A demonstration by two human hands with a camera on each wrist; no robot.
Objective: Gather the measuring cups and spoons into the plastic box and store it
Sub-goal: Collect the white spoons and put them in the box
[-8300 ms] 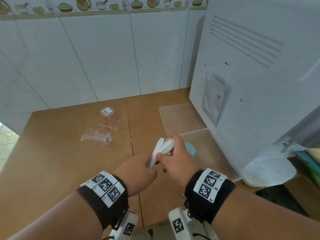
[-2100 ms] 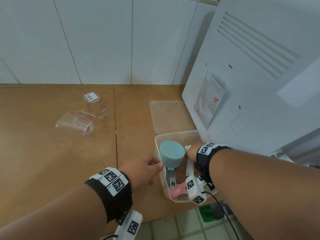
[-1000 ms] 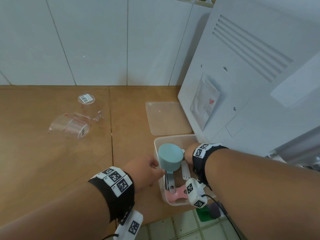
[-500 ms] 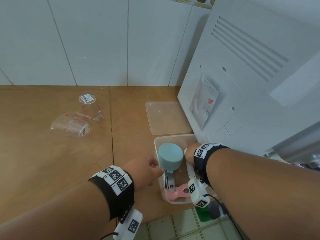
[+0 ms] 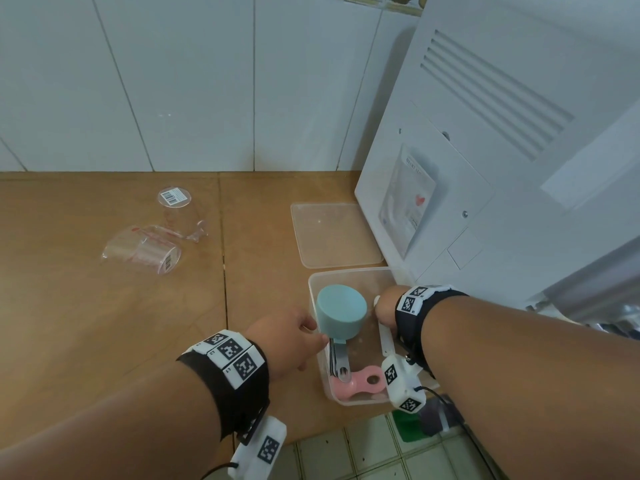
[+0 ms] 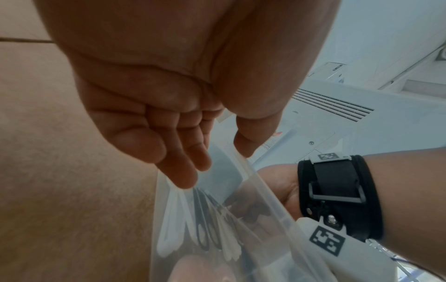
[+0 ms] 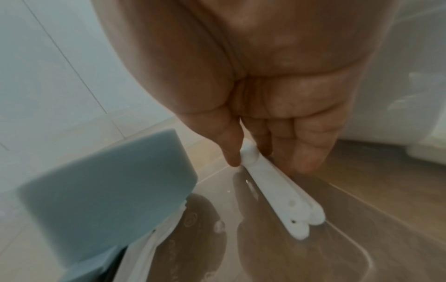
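Observation:
The clear plastic box (image 5: 314, 284) stands at the counter's front edge. Inside lie an upturned blue measuring cup (image 5: 341, 315), metal spoon handles (image 5: 337, 358) and a pink scoop (image 5: 360, 382). My right hand (image 5: 384, 308) reaches into the box and pinches a bundle of white measuring spoons (image 7: 277, 192) between thumb and fingers (image 7: 231, 152), low over the box floor beside the blue cup (image 7: 108, 190). My left hand (image 5: 291, 337) holds the box's left wall (image 6: 265, 190), thumb on the rim and fingers outside. Two clear measuring cups (image 5: 142, 249) (image 5: 176, 211) lie at the left.
The box's clear lid (image 5: 334, 233) lies flat just behind the box. A white appliance (image 5: 467, 168) stands close on the right, against the box's far corner. A tiled wall (image 5: 190, 81) closes the back. The counter edge drops to a tiled floor (image 5: 346, 452).
Earlier both hands held the white spoons above the counter. Since then the right hand has carried them into the box and the left hand has gone to the box wall. Little has moved in the last second.

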